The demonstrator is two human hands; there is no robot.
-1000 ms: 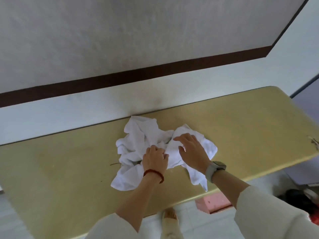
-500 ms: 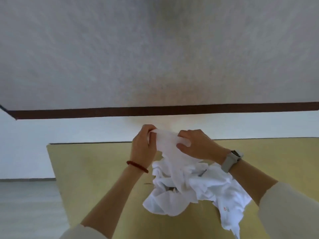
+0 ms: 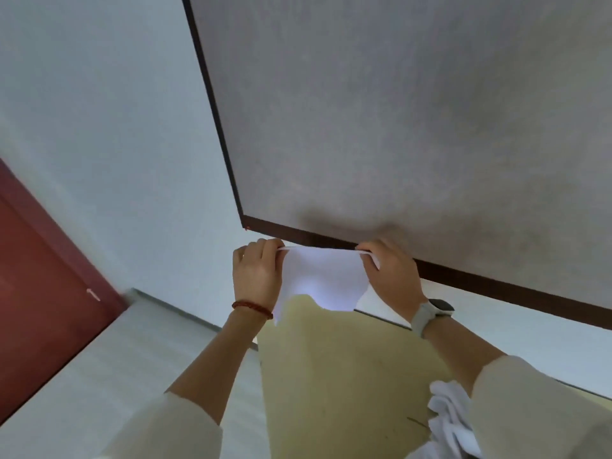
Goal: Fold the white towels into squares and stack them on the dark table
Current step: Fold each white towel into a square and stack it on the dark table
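Note:
A white towel [image 3: 323, 279] hangs in the air above the yellowish table [image 3: 337, 376], stretched by its top edge between both hands. My left hand [image 3: 255, 273], with a red bracelet at the wrist, pinches the towel's left corner. My right hand [image 3: 392, 270], with a pale watch on the wrist, pinches the right corner. A crumpled pile of white towels [image 3: 450, 422] lies on the table at the lower right, partly hidden by my right sleeve.
A grey wall panel [image 3: 397, 111] with a dark brown border stands behind the table. A dark red door [image 3: 39, 286] is at the far left, beside pale floor [image 3: 99, 376]. The table's left edge runs down the middle of the view.
One towel has been lifted off the pile and spread between both hands, which moved apart. The view has swung left and tilted, so the pile now sits at the lower right.

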